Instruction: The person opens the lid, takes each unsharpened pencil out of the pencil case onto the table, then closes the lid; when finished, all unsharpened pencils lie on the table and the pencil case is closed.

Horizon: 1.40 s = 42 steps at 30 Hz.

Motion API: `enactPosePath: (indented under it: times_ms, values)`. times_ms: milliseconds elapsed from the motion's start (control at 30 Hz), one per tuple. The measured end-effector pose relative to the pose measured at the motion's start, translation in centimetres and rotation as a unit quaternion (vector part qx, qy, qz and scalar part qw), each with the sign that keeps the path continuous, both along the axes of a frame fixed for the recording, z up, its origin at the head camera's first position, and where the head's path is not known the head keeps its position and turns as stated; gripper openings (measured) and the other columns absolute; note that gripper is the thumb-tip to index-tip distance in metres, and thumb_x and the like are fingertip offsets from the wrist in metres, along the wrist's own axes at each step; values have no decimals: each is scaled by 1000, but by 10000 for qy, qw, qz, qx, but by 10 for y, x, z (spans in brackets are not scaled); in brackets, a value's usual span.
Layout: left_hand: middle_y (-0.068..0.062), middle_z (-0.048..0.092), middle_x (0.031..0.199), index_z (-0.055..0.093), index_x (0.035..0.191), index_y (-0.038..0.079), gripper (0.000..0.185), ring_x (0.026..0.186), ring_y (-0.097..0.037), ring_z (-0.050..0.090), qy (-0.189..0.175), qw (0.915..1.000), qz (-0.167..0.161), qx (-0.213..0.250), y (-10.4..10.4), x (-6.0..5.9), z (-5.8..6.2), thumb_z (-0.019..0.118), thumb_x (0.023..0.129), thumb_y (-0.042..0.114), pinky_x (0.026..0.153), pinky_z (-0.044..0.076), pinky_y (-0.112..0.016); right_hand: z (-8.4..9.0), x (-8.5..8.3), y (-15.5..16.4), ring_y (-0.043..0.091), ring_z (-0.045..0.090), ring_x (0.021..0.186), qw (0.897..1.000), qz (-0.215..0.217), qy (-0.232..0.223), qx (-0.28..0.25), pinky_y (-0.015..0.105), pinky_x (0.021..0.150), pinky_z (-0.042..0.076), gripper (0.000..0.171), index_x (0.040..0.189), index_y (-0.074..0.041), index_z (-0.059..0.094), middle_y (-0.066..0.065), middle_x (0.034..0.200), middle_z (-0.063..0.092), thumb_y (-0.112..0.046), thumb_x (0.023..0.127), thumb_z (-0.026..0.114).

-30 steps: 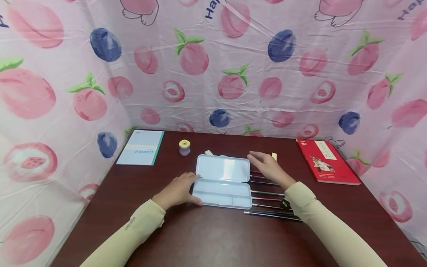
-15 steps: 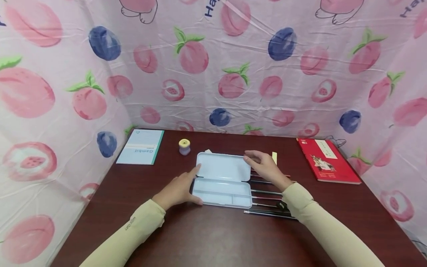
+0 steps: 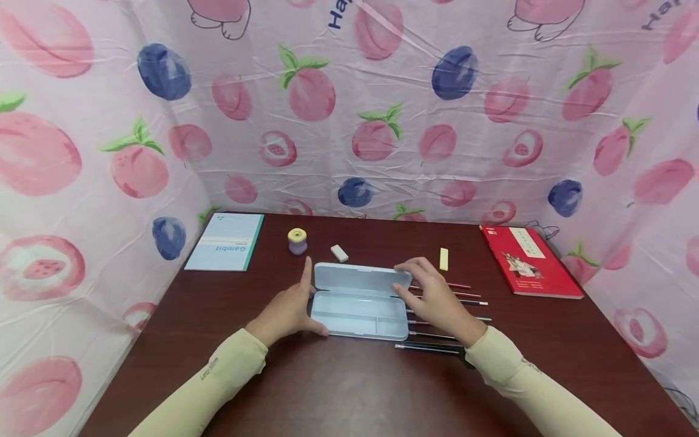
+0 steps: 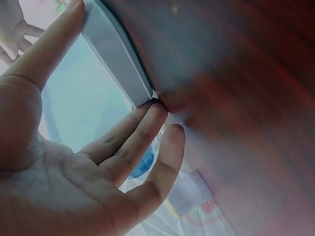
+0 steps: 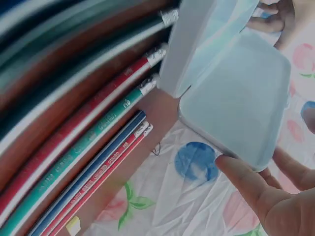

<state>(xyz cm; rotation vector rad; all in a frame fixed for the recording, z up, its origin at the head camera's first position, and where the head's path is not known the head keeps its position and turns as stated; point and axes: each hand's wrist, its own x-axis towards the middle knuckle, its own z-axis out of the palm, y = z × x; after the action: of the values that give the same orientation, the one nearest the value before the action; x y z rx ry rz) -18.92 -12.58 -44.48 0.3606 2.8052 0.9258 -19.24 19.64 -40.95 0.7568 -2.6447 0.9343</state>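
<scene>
A pale blue pencil case (image 3: 357, 315) lies in the middle of the dark table, its lid (image 3: 360, 280) raised partway over the tray. My left hand (image 3: 295, 306) rests at the case's left end, with the index finger straight up along the lid's edge and the thumb against the front of the tray (image 4: 110, 54). At the right end my right hand (image 3: 431, 297) holds the lid (image 5: 236, 93) between fingers and thumb. Several pencils (image 3: 459, 301) lie side by side to the right of the case, under my right wrist (image 5: 74, 162).
Behind the case lie a white eraser (image 3: 339, 253), a yellow and purple sharpener (image 3: 297, 241) and a yellow eraser (image 3: 444, 259). A pale blue notebook (image 3: 226, 241) sits at the back left and a red book (image 3: 526, 261) at the back right. Fruit-print cloth walls the table (image 3: 349, 388).
The lid lay flat open behind the tray and now stands tilted over it. My right hand came back towards me with it, and my left index finger rose along the lid's end.
</scene>
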Motion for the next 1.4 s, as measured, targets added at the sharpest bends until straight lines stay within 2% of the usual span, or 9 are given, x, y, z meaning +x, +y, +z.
enactPosePath:
  times_ms: [200, 333, 500, 600, 700, 833, 933, 1133, 1400]
  values:
    - [-16, 66, 145, -2, 172, 11, 152, 131, -28, 65, 33, 9999, 74, -115, -2, 2, 0, 102, 67, 45, 112, 55, -50, -7, 12, -1, 10, 65, 98, 9998, 157, 62, -51, 37, 87, 64, 20, 115, -16, 70, -1, 114, 70, -13, 97, 80]
    - [-20, 59, 154, 7, 172, 8, 148, 138, -33, 61, -3, 9999, 5, -173, -3, 3, 1, 102, 66, 48, 114, 53, -54, -12, 17, 0, 7, 62, 92, 9996, 272, -60, 69, 30, 81, 61, 16, 106, -20, 73, -5, 108, 71, -14, 95, 82]
    - [-20, 53, 160, 19, 171, 8, 141, 144, -36, 56, -149, 9996, -109, -200, -6, 3, 4, 100, 66, 55, 116, 50, -57, -14, 22, -1, 11, 67, 100, 9983, 419, -366, 158, 37, 92, 64, 20, 104, -20, 76, -4, 112, 74, -13, 89, 88]
    - [-18, 53, 160, 27, 169, 9, 134, 143, -35, 56, -200, 9994, -158, -233, -8, 4, 6, 98, 67, 60, 116, 49, -57, -15, 23, -1, 20, 69, 108, 9975, 454, -473, 258, 42, 94, 64, 23, 103, -21, 77, -2, 114, 74, -14, 86, 90]
    - [-17, 56, 157, 39, 164, 6, 123, 138, -32, 58, -87, 9992, -264, -272, -8, 4, 6, 94, 70, 63, 115, 50, -55, -16, 24, -2, 27, 68, 116, 9964, 439, -565, 449, 44, 94, 64, 25, 105, -22, 77, 0, 119, 73, -17, 85, 92]
    - [-14, 61, 153, 51, 157, 4, 109, 133, -28, 60, 92, 9986, -397, -351, -7, 4, 5, 92, 75, 62, 114, 52, -53, -19, 23, -2, 25, 65, 118, 9941, 409, -739, 674, 44, 98, 62, 30, 111, -22, 78, 1, 126, 70, -20, 84, 92]
    - [-14, 61, 153, 53, 156, 5, 105, 135, -29, 60, 115, 9982, -426, -407, -6, 4, 5, 91, 76, 62, 115, 52, -54, -20, 22, -2, 24, 62, 120, 9922, 364, -914, 772, 46, 99, 61, 38, 119, -19, 77, 4, 133, 67, -20, 83, 93]
    - [-13, 62, 152, 55, 154, 6, 99, 135, -29, 60, 170, 9976, -441, -497, -6, 5, 7, 87, 80, 63, 114, 52, -54, -23, 21, -2, 33, 58, 130, 9876, 274, -1193, 988, 50, 98, 60, 54, 133, -14, 73, 14, 144, 62, -22, 83, 92]
    - [-12, 66, 145, 59, 149, 6, 90, 128, -27, 64, 291, 9977, -356, -495, -3, 4, 6, 89, 81, 57, 112, 54, -53, -24, 19, -6, 31, 59, 128, 9876, 185, -982, 1210, 46, 96, 61, 60, 132, -8, 72, 11, 139, 63, -25, 80, 95]
